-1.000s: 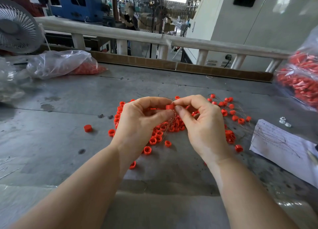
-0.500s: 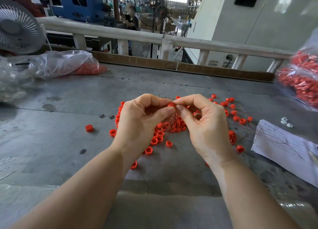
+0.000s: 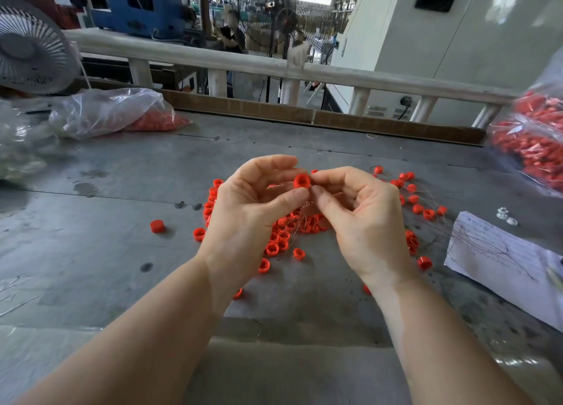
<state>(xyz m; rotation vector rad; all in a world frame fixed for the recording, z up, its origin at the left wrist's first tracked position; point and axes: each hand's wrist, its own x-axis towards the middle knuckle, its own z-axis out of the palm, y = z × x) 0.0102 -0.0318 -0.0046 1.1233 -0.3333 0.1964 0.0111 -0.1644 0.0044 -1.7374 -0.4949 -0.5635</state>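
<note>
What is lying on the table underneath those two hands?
Under the left hand and right hand, which pinch one red ring, small red rings and thin wires lie heaped on the grey table. Whatever lies directly beneath the palms is covered.

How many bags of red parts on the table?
2. The left bag lies far back on the left; the right bag sits at the right edge, partly cropped, maybe more than one there.

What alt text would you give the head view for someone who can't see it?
Left hand and right hand pinch one red cap above a pile of caps and wires on a grey table. A paper lies to the right; a left bag and a right bag hold red parts.
</note>
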